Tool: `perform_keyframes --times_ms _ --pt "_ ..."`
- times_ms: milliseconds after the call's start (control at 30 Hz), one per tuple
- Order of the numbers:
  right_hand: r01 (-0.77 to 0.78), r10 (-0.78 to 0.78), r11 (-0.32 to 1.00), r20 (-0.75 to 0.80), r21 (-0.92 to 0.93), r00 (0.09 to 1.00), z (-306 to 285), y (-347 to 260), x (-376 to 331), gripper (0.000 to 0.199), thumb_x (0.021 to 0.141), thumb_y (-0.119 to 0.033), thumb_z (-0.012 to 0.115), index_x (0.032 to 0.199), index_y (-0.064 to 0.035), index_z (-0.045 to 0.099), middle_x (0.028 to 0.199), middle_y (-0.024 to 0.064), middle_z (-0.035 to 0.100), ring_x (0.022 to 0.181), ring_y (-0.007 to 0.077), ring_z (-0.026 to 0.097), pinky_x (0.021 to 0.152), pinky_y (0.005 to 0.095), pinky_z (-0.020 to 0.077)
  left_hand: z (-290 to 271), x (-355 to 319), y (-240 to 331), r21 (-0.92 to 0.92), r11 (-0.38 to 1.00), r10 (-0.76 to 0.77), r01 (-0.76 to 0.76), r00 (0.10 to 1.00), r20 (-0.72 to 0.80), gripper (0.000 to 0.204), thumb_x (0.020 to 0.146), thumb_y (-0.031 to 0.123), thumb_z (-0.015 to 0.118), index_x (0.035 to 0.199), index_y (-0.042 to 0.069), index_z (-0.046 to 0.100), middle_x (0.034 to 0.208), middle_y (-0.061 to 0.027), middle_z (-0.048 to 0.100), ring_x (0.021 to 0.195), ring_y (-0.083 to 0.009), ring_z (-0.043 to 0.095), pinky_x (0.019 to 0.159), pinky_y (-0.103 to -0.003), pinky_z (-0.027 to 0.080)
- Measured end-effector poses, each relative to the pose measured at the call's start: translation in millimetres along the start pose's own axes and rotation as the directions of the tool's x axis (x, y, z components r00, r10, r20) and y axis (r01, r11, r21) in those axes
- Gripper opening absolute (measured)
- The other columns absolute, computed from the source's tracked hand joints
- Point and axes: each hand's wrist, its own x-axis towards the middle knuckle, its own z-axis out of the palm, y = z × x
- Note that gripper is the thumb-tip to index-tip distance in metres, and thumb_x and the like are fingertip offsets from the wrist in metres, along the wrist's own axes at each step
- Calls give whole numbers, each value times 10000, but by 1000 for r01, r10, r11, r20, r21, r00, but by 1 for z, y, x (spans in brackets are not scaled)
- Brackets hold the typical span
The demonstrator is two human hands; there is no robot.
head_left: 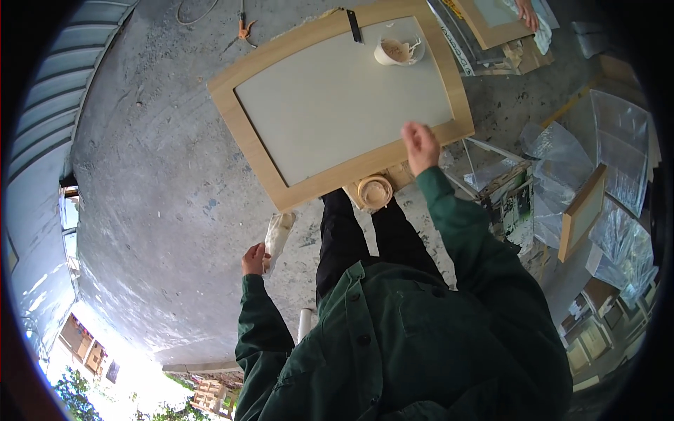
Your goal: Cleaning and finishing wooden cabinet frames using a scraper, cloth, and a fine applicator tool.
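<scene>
We had the big wood-framed panel [337,105] lying flat in front of us, its pale grey centre ringed by a light timber border, propped up off the concrete floor [154,175]. Our right hand [420,146] was down on the near edge of that frame, fingers curled together against the wood, though we could not tell whether they gripped anything small. Our left hand [254,259] hung low at our side, well apart from the panel, closed around a crumpled, stained rag [278,237] that stuck up out of the fist. On the far side of the grey centre stood 1 white cup [394,52] smeared with tan paste, and just beside it a dark flat tool [354,27] lay across the frame's far edge. Under the near edge, between our legs, a round tan tub [374,191] peeked out. Up in the far corner another person's hand [526,12] rested on a 2nd framed panel [491,21].
</scene>
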Motion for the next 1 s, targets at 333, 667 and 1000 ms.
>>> perform_keyframes --times_ms 333,667,1000 --pt "241 -248 832 55 -499 967 -6 -78 154 1052 583 -540 764 1386 -91 253 1391 194 279 1270 355 324 1000 538 260 -3 51 43 42 992 127 -123 986 -112 427 814 409 653 1021 35 664 789 -47 667 743 -113 612 694 -258 475" --pt "28 -58 953 -93 -300 994 7 -81 146 947 528 -239 741 1347 -93 288 1235 229 389 1131 386 418 963 441 370 7 109 71 28 956 292 -291 955 -45 559 785 291 713 1198 -37 527 1011 -171 643 900 -223 617 814 -322 487" --pt "-74 -31 954 -340 -291 940 -152 -5 66 967 540 -283 771 1344 -30 296 1190 220 420 1115 363 400 932 448 379 49 110 146 279 912 289 -301 954 85 500 792 430 634 1050 3 599 840 -137 670 775 -209 625 708 -333 476"
